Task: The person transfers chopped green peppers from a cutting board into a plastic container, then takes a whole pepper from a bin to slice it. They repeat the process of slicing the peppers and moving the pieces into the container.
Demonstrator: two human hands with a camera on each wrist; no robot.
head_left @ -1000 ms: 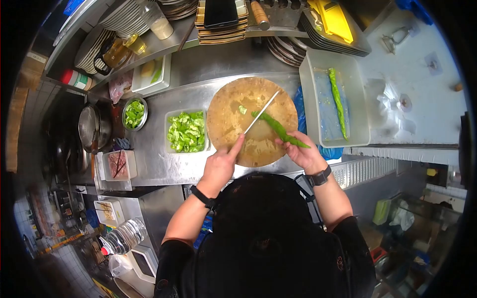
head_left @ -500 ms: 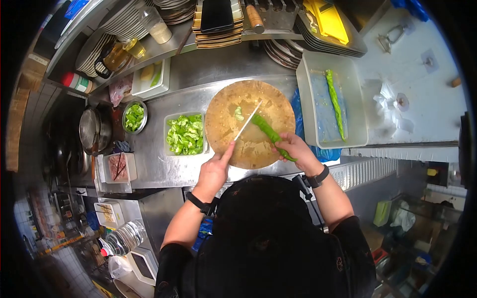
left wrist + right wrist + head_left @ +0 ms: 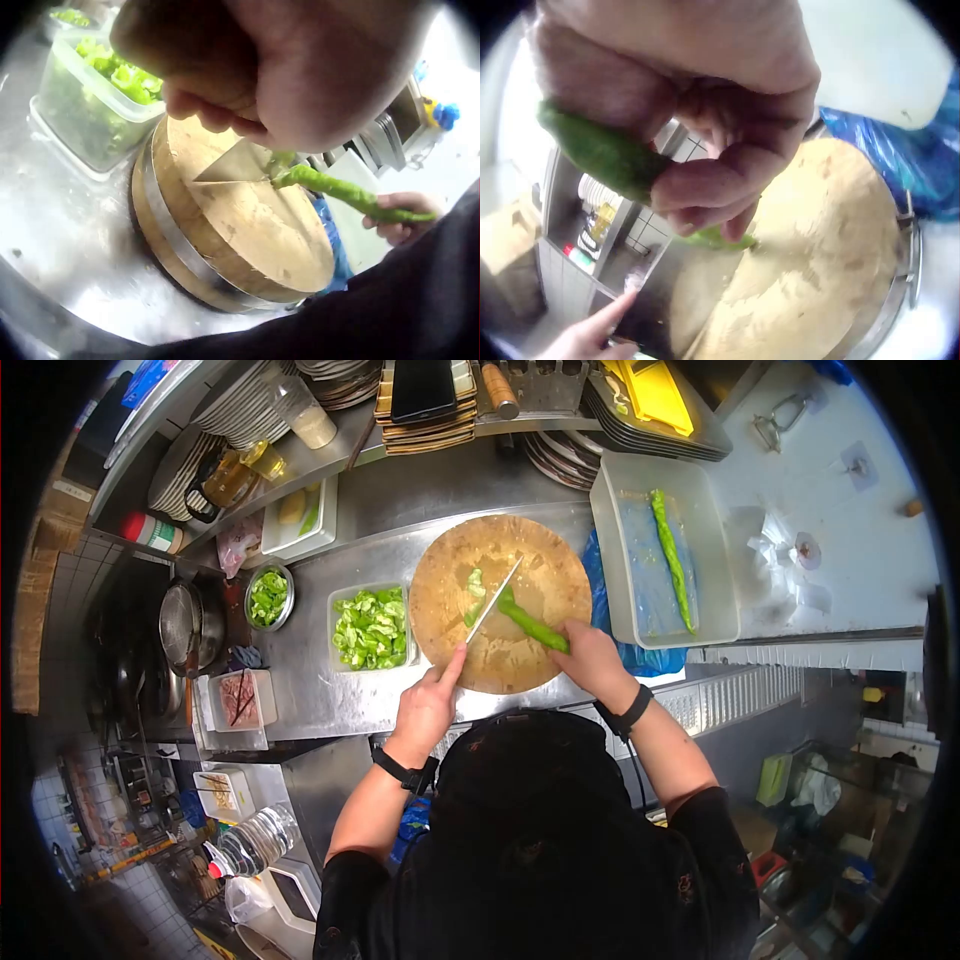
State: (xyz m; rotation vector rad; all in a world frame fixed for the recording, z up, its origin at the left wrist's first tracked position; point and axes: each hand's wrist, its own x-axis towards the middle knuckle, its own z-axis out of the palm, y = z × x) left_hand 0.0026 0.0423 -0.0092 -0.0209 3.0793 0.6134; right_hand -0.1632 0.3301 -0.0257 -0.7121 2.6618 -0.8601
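My left hand [image 3: 428, 705] grips a cleaver, its index finger stretched along the blade [image 3: 492, 602]. The blade stands edge-down on a thick round wooden chopping block [image 3: 445, 560], at the cut end of a long green chili pepper [image 3: 532, 628]. My right hand [image 3: 597, 660] holds the pepper's near end at the right side of the block; in the right wrist view thumb and fingers curl round the pepper [image 3: 604, 154]. Cut pepper pieces [image 3: 474, 582] lie left of the blade. The left wrist view shows the broad cleaver blade [image 3: 234, 165] beside the pepper [image 3: 337, 187].
Left of the block stands a clear tub of cut green peppers [image 3: 370, 628], and farther left a metal bowl of greens [image 3: 268, 598]. A plastic box [image 3: 612, 520] at right holds another long pepper [image 3: 672, 560]. Stacked trays [image 3: 425, 435] sit on the shelf behind.
The cleaver has shifted left and stands at a steeper slant, and another cut piece lies beside it. My right hand has changed its hold, its back now turned up, with the pepper slightly farther left.
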